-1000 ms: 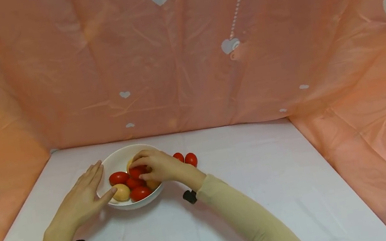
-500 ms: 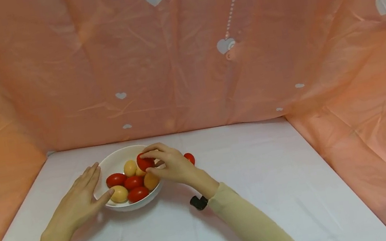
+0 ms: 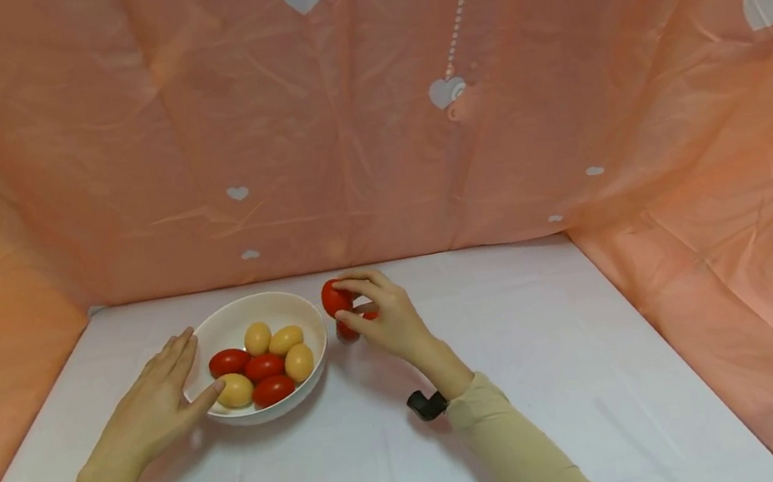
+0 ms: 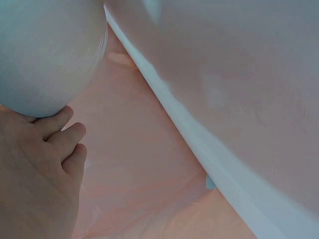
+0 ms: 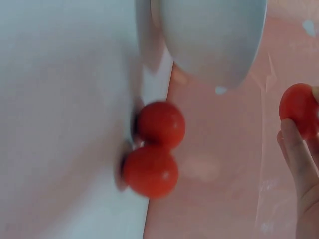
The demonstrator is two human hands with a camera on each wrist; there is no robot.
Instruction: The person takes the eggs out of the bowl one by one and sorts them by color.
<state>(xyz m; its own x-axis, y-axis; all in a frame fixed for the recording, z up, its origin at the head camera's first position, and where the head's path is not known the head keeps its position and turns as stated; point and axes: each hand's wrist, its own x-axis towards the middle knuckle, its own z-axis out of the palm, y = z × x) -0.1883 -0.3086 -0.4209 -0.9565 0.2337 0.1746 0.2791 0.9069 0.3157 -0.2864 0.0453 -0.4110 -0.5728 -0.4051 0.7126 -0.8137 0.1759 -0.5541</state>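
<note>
A white bowl [image 3: 218, 335] stands left of the middle of the table. In it lie red egg-shaped pieces [image 3: 274, 391] and several pale yellow ones [image 3: 286, 340]. My left hand [image 3: 144, 414] rests against the bowl's left side, fingers straight, thumb at the rim by a yellow piece. To the right of the bowl, my right hand [image 3: 393, 320] pinches a red egg-shaped piece [image 3: 335, 297] between thumb and fingers, raised above the table. Below it, two more red pieces [image 5: 150, 172] sit side by side on the table, partly hidden by the hand in the head view.
A white cloth covers the table [image 3: 526, 354]. Peach curtain [image 3: 383, 174] with pale hearts closes off the back and both sides. Each wrist carries a small black camera mount [image 3: 426, 405].
My right hand has lifted the red egg-shaped piece out of the bowl and carried it right, past the rim toward the two others. The left hand keeps its place at the bowl.
</note>
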